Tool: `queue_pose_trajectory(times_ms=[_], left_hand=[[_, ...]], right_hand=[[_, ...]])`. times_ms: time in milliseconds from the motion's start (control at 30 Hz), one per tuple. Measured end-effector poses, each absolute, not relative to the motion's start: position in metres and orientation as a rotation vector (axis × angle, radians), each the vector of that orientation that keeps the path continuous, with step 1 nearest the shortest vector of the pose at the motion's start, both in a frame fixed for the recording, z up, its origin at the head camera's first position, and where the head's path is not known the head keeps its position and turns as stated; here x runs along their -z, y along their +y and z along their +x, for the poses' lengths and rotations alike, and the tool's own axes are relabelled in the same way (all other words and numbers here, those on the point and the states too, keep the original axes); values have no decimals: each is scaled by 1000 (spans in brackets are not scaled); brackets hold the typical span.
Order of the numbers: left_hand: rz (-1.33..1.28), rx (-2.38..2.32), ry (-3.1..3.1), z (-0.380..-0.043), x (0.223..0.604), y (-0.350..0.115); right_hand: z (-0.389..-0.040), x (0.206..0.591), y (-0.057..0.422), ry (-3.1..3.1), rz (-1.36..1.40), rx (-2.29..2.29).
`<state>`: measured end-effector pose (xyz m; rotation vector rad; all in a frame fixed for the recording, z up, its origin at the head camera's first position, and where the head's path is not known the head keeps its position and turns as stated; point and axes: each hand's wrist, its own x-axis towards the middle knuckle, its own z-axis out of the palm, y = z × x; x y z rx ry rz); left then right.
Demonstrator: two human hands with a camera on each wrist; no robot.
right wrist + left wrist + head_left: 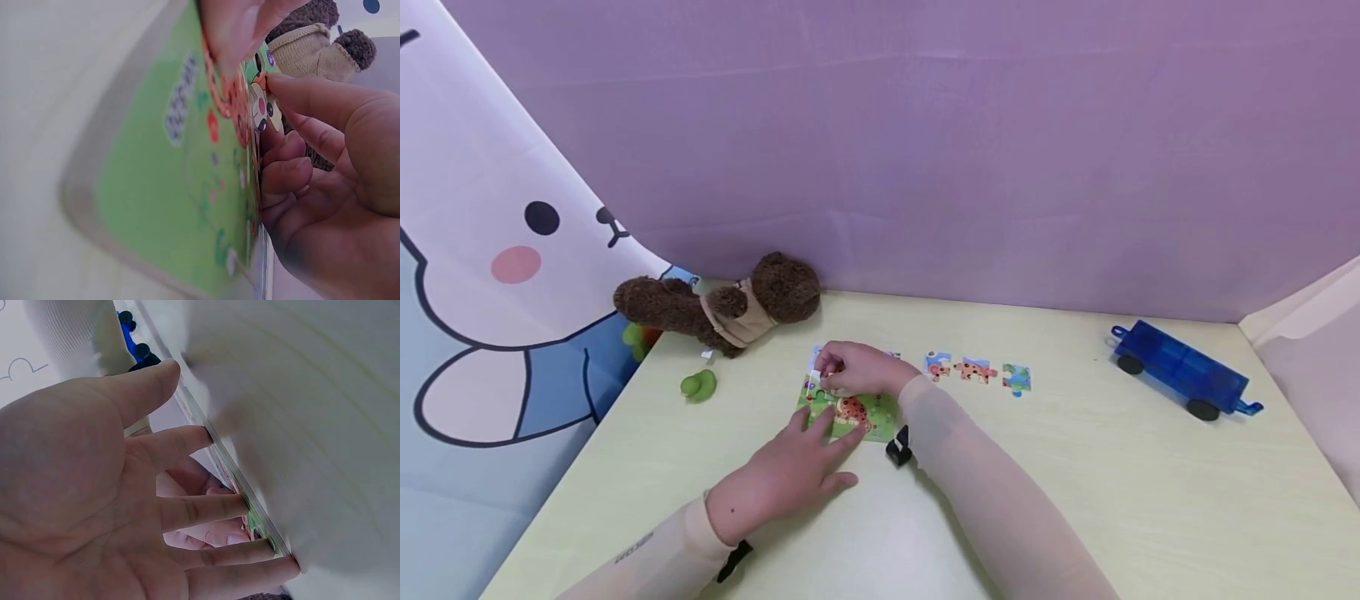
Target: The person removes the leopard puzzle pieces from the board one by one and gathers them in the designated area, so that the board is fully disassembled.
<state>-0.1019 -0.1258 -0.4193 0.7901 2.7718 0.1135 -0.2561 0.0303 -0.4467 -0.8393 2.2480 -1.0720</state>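
A jigsaw board (882, 410) with a green picture and a spotted orange figure lies flat on the table. My left hand (793, 467) has its fingers spread, fingertips resting on the board's near edge; the left wrist view shows those fingers (206, 512) straight. Over the board's upper part, my right hand (868, 369) pinches a puzzle piece (275, 115) between thumb and finger. That piece shows part of a cartoon face and is close to the board; whether it touches cannot be told. Loose puzzle pieces (976, 370) lie in a row to the right.
A brown plush toy (722, 312) in a beige top lies at the back left. In front of it is a small green toy (698, 385). A blue toy wagon (1183, 367) with black wheels stands at the right. A purple cloth (925, 167) hangs behind the table (1075, 483).
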Motion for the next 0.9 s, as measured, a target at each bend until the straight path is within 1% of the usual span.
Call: queue_pose_trajectory(times_ms=[367, 700, 900], left_hand=[[790, -108, 2769, -101, 416, -125], [818, -81, 2783, -102, 417, -124], [818, -66, 2784, -102, 418, -124]], right_hand=[[-254, 443, 33, 2148, -832, 1140], [-263, 450, 39, 2074, -712, 1252], [-265, 451, 40, 2073, -688, 1283]])
